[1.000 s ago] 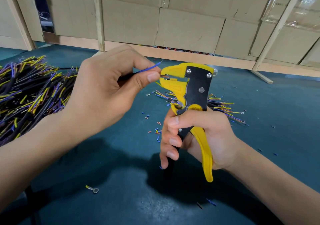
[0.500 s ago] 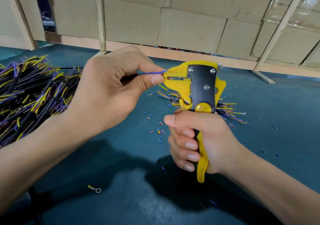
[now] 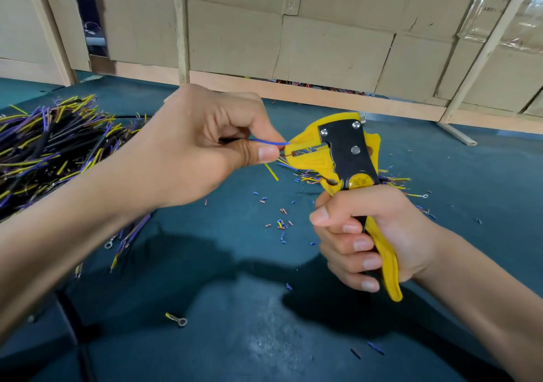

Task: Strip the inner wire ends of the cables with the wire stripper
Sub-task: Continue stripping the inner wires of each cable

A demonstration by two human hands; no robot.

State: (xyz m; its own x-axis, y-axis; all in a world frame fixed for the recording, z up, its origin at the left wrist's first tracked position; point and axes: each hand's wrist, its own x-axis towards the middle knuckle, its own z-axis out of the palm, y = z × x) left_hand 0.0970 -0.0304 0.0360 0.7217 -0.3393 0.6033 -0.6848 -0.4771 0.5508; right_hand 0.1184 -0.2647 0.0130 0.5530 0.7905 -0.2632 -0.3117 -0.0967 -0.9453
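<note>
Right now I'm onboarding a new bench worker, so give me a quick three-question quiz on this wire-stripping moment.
1. True or false: the right hand grips the wire stripper by its handles.
2. Which inner wire does the left hand hold at the stripper's mouth? A. blue wire B. green wire C. white wire
3. Fill in: the pile of cables lies on the person's ____ side of the table.

Key
1. True
2. A
3. left

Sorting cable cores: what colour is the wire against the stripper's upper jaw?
Blue wire, clearest in the head view.
</note>
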